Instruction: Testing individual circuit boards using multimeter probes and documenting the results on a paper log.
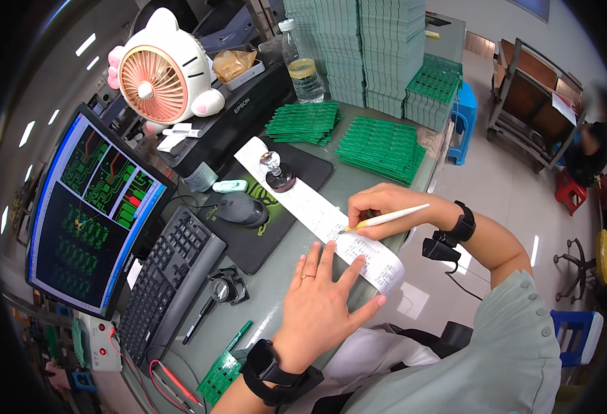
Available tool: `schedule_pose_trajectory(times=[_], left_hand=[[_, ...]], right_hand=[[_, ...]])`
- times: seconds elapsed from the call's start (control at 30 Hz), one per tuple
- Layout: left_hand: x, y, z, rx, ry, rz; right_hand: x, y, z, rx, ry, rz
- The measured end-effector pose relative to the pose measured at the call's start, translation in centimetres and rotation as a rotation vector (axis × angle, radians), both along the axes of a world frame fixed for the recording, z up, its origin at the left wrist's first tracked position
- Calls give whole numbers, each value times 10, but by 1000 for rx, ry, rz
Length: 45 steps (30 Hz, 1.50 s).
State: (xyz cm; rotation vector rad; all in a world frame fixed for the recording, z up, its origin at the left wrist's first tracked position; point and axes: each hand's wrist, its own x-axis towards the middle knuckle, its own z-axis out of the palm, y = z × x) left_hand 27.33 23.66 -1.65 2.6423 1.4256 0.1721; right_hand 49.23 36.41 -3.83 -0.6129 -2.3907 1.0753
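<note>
A long white paper strip (pixel 310 208) covered in small marks runs diagonally over the table, its near end curling up at the edge. My right hand (pixel 381 209) is closed around a white pen (pixel 400 213), whose yellowish tip meets the paper. Spread flat, my left hand (pixel 321 303) rests at the strip's near side, fingertips touching its edge. Farther up, a round stamp-like object with a clear knob (pixel 276 172) sits on the strip. Beneath the strip's far part lies a black mouse pad (pixel 248 241) bearing a dark mouse (pixel 243 209).
Green circuit boards (pixel 379 146) lie stacked beyond the strip, with tall board stacks (pixel 393 48) behind. A monitor (pixel 86 214), keyboard (pixel 169 276), fan (pixel 155 79), black printer (pixel 248 107) and water bottle (pixel 303 69) line the left and back. Red test leads (pixel 179 383) lie near left.
</note>
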Motion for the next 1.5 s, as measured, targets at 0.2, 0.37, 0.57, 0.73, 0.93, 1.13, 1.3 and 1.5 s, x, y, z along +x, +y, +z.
schedule_pose_trajectory(times=[0.2, 0.37, 0.57, 0.73, 0.93, 1.13, 1.3, 1.5], left_hand=[[1, 0, 0, 13, -22, -4], [-21, -15, 13, -2, -6, 64], [-111, -105, 73, -36, -474, 348], [-223, -205, 49, 24, -627, 1045], [-262, -224, 36, -108, 14, 1321], [-289, -209, 1, -9, 178, 1142], [-306, -231, -14, 149, 262, 1131], [-324, -240, 2, 36, -111, 1030]], right_hand=[[7, -7, 15, 140, -88, -192], [-14, -49, 14, -25, 264, -277], [-33, -102, -16, -139, 401, -257], [-17, -92, -35, -212, 385, -471], [-81, -119, 12, -205, 409, -328], [-200, -137, 74, -7, 369, 154], [-271, -96, 65, -473, 716, 288], [-262, -68, 41, -438, 756, 156]])
